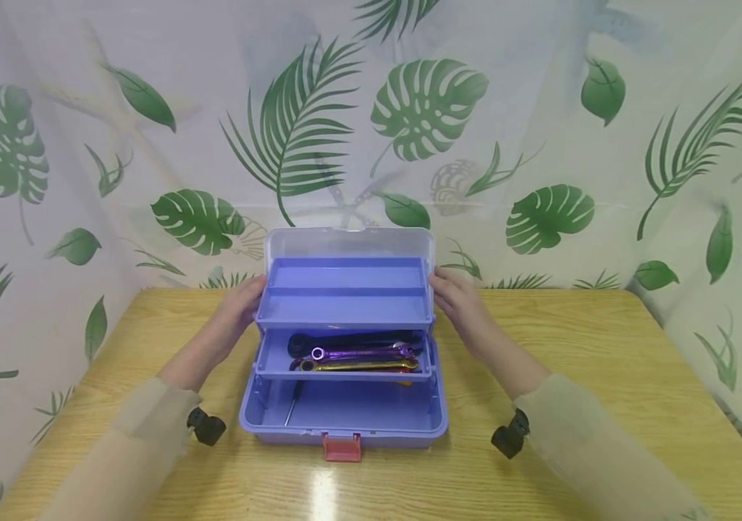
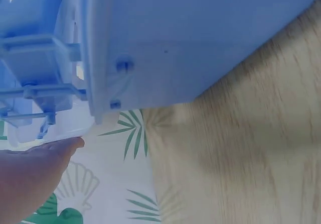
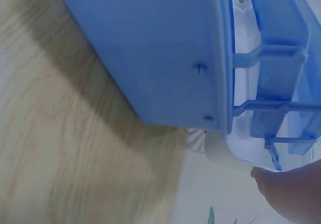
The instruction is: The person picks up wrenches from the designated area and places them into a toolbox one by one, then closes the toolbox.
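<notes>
A blue-purple toolbox [image 1: 344, 438] stands unfolded on the table, its translucent lid [image 1: 350, 242] tipped up at the back. My left hand [image 1: 234, 311] touches the left side of the lid and upper tray; my right hand [image 1: 465, 307] touches the right side. The fingers look extended rather than wrapped around anything. Both wrist views show part of each hand near the lid's rim, other fingers hidden. The upper tray [image 1: 344, 307] has a divider and holds nothing visible. Several wrenches, including a purple wrench [image 1: 357, 354] and a gold wrench [image 1: 351, 366], lie in the lower tray [image 1: 273, 354].
A thin dark-handled tool, apparently a screwdriver [image 1: 294, 398], leans in the bottom compartment. The red latch [image 1: 342, 449] hangs down at the front. Linking arms [image 3: 273, 53] join the trays to the box side. Behind the wooden table [image 1: 572, 347] hangs a leaf-patterned cloth [image 1: 507, 145].
</notes>
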Tool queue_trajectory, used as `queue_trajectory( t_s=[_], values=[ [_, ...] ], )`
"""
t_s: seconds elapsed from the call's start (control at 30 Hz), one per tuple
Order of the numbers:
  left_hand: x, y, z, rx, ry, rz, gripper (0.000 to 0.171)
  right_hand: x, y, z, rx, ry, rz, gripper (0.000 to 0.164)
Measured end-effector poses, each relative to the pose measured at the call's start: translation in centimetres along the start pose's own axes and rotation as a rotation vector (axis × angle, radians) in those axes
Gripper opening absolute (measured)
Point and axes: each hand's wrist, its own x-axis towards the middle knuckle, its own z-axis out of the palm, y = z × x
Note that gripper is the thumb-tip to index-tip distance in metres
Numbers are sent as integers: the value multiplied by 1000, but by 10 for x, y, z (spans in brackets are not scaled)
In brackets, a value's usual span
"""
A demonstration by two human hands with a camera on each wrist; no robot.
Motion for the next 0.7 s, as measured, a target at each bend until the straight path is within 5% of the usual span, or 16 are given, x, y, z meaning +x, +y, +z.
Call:
queue_trajectory(
  t_s=[0.23,0.53,0.7],
  values=[
    [-10,10,0,-92,-27,0,71,-10,-13,4,-3,83,20,64],
    [-25,16,0,-50,-21,20,75,-26,-19,12,-60,99,-59,54],
    [-34,15,1,-4,-20,52,84,-37,-23,14,-130,98,-31,58]
  ],
)
